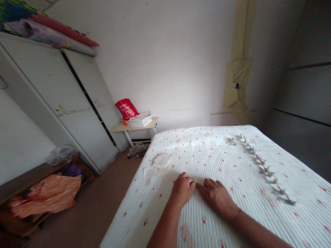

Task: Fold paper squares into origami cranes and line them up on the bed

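My left hand (183, 188) rests on the bed, its fingers curled and pinched together. Close beside it, my right hand (217, 197) lies low with bent fingers, its fingertips meeting the left ones. A sliver of something small and pale shows between the two sets of fingertips; the fingers hide most of it. Loose printed paper pieces (161, 160) lie in a small pile beyond my left hand. To the right, several small folded paper figures (265, 170), blurred and shaped somewhat like birds, form a slanting row on the bed.
The bed (199, 220) has a white ribbed cover with red specks. A small table (120, 127) behind its left corner holds a red bag (126, 108) and a white box (141, 121). A tall cabinet (77, 100) stands left, near an orange cloth or bag (49, 194).
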Tool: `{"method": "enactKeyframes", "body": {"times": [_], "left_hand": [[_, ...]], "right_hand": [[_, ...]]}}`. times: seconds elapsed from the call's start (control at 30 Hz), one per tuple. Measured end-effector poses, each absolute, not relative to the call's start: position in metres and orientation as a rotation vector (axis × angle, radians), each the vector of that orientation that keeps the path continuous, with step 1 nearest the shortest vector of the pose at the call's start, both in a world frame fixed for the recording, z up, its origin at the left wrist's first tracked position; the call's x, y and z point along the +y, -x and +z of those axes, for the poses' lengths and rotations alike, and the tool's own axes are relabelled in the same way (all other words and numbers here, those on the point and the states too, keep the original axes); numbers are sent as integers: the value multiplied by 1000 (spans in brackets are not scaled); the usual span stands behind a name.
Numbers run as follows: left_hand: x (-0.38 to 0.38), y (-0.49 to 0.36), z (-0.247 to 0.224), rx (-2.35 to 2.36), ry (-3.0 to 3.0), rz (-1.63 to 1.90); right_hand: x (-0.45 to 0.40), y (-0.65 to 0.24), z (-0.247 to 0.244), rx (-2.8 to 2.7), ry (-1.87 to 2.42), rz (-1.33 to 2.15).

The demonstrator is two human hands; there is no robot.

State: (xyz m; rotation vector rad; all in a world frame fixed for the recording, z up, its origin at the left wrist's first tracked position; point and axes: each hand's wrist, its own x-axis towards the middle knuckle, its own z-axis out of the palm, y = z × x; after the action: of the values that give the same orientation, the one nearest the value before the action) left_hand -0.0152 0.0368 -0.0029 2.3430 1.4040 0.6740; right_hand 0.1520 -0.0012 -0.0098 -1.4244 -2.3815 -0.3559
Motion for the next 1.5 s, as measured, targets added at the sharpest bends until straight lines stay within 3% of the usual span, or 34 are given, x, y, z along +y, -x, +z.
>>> {"method": "enactKeyframes", "body": {"times": [0.8,1.27,1.5], "left_hand": [[31,15,-1,1301,-2675,523],[17,9,1,1550,-2829,377],[17,8,-1,1564,-2807,457]], "right_hand": [[-5,-146,-12,-2354,1581,-282],[1,-160,-1,-2285,1877,-83],[2,-165,1,-2455,1581,-161]]}}
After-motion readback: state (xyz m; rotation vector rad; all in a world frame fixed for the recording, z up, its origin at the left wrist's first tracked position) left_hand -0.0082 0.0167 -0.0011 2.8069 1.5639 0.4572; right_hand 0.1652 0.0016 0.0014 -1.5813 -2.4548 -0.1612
